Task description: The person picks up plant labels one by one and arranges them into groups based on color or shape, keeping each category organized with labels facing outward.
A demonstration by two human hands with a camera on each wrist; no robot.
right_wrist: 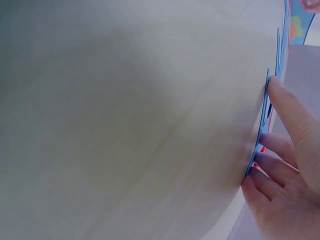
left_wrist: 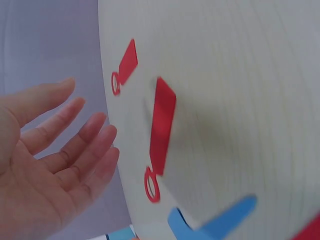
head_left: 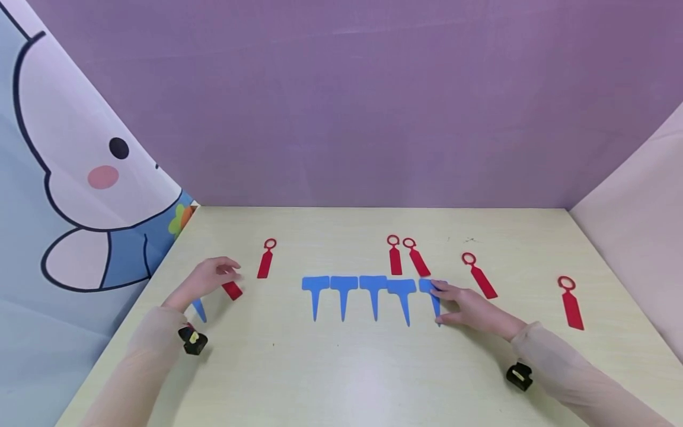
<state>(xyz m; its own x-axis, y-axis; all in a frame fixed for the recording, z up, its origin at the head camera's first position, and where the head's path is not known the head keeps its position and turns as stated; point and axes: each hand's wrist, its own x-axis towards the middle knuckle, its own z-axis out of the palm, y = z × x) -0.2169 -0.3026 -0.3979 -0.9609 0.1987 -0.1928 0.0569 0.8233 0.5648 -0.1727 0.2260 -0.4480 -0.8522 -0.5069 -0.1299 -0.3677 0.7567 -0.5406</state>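
Head view: R hand (head_left: 469, 308) is touching the rightmost blue T-tag (head_left: 436, 305), fingers spread along it, thumb by its stem tip; that tag's lying flat on the tbl (head_left: 341, 379), just right of 4 other blue T-tags (head_left: 373, 283). L hand (head_left: 213, 275) is hovering nr a red tag (head_left: 232, 290), fingers loosely extended, holding nothing.

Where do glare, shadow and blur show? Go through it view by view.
Head view: a pale patch of glare on the near middle of the table, soft shadows beside the left sleeve and right sleeve; left wrist view: the blue tag at the bottom looks soft-edged; right wrist view: broad dim shading over the tabletop.
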